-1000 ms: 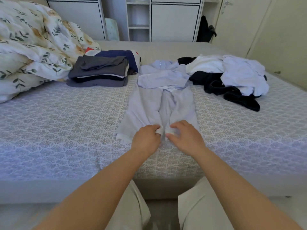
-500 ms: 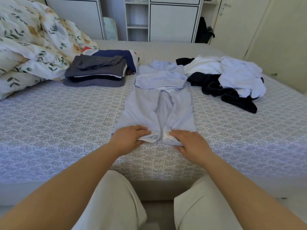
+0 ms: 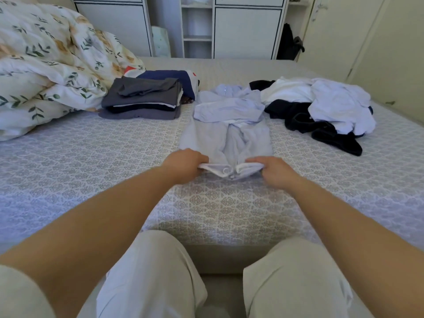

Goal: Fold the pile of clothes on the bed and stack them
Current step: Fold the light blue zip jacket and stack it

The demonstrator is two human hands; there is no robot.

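I have the pale blue jacket point(image 3: 226, 131) by its near hem, my left hand point(image 3: 183, 165) pinching one corner and my right hand point(image 3: 274, 172) the other, each grip closed on cloth. It lies flat on the bed point(image 3: 91, 161) straight ahead of my grip, sleeves already folded across its far end. I judge the lengthwise fold is in hand: next I should carry the hem up and away toward the collar, keeping both corners level. The folded stack point(image 3: 143, 101) waits beyond and left; the unfolded pile point(image 3: 321, 106) beyond and right.
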